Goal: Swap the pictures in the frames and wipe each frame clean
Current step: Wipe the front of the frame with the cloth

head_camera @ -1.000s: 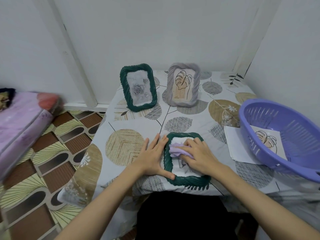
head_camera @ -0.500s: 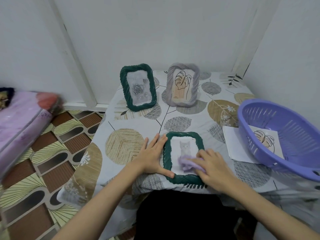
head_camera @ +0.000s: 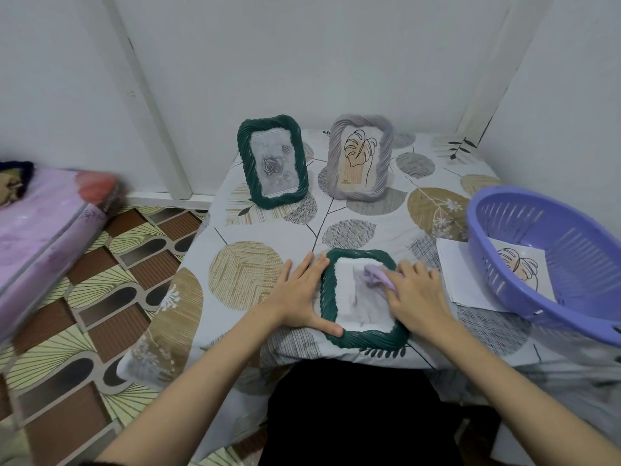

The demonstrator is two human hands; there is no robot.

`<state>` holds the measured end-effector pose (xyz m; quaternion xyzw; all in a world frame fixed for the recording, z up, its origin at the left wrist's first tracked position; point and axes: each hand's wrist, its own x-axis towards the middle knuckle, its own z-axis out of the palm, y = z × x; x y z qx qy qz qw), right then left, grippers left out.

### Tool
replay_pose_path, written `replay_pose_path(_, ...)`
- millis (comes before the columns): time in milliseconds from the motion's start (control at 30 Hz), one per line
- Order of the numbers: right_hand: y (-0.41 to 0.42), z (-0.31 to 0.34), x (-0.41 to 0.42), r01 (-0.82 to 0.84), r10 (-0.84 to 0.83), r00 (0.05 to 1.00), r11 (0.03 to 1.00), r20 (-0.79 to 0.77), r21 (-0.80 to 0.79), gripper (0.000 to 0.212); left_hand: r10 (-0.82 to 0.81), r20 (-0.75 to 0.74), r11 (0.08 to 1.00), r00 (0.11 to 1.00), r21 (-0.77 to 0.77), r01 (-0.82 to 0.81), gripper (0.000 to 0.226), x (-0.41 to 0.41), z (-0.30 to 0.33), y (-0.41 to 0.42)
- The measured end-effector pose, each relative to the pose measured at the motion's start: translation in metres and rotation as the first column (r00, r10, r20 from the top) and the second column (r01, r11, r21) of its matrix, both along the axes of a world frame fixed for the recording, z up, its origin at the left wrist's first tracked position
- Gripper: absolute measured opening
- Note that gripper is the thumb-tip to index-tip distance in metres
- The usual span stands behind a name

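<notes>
Lying flat at the near edge of the leaf-print tablecloth (head_camera: 353, 210), the green rope-rim frame (head_camera: 364, 341) looks light, rigid, its glazing probably fragile; best held by the rim. Left hand (head_camera: 299, 297) braces it, fingers spread flat; right hand (head_camera: 416, 294) pinches the soft lilac cloth (head_camera: 376, 275) against the glass.

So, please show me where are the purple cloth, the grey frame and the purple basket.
purple cloth (head_camera: 375, 276): head view, on its bunched fold.
grey frame (head_camera: 385, 169): head view, on its right border.
purple basket (head_camera: 568, 260): head view, on its slotted inner wall.
</notes>
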<state>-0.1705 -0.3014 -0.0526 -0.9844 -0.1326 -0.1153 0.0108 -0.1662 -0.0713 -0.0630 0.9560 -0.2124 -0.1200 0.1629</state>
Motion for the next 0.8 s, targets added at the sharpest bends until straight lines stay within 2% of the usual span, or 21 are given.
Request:
replay_pose_path(100,0.018,0.008,0.024,0.102,-0.085,0.984,0.989,-0.156,0.109,0.035,0.005,-0.022,1.0,1.0,-0.003,-0.005,0.141,0.001,0.001,0.0)
replay_pose_path(167,0.032,0.01,0.029,0.081,-0.054,0.983,0.986,-0.176,0.149,0.036,0.011,-0.028,1.0,1.0,-0.01,-0.011,0.141,0.0,0.002,-0.001)
replay_pose_path(267,0.036,0.002,-0.003,-0.169,0.186,0.972,0.978,-0.142,0.122,0.053,0.005,-0.029,1.0,1.0,0.008,-0.005,0.142,-0.001,0.004,-0.002)
replay_pose_path(300,0.031,0.0,-0.017,-0.288,0.303,0.948,0.946,-0.1,0.146,0.054,0.004,-0.028,1.0,1.0,0.015,-0.003,0.141,-0.001,0.004,-0.002)
replay_pose_path(367,0.011,-0.002,-0.036,-0.42,0.434,0.899,0.892,-0.059,0.166,0.038,0.007,-0.027,1.0,1.0,0.011,-0.007,0.136,-0.002,0.005,-0.002)
replay_pose_path(433,-0.012,-0.005,-0.03,-0.426,0.428,0.904,0.899,0.004,0.104,0.032,0.006,-0.027,1.0,1.0,0.012,-0.006,0.137,-0.002,0.006,-0.002)
replay_pose_path(467,-0.018,-0.002,-0.022,-0.388,0.388,0.922,0.92,0.001,0.064,0.036,0.004,-0.031,1.0,1.0,0.015,-0.004,0.138,-0.002,0.005,-0.002)
replay_pose_path(533,-0.013,0.01,-0.005,-0.256,0.259,0.965,0.965,-0.046,0.058,0.049,0.004,-0.032,1.0,0.999,0.013,-0.003,0.141,-0.002,0.006,-0.002)
replay_pose_path(600,0.008,0.01,0.002,-0.171,0.183,0.977,0.98,-0.113,0.106,0.043,0.007,-0.035,1.0,0.999,0.011,-0.007,0.142,-0.002,0.006,-0.003)
replay_pose_path(700,0.029,0.002,-0.023,-0.313,0.334,0.939,0.929,-0.085,0.199,0.038,0.008,-0.041,1.0,0.999,0.02,-0.007,0.14,-0.003,0.007,-0.003)
replay_pose_path(800,-0.004,-0.005,-0.039,-0.435,0.447,0.893,0.884,-0.043,0.171,0.029,0.012,-0.036,1.0,0.999,0.013,-0.011,0.141,-0.002,0.007,-0.002)
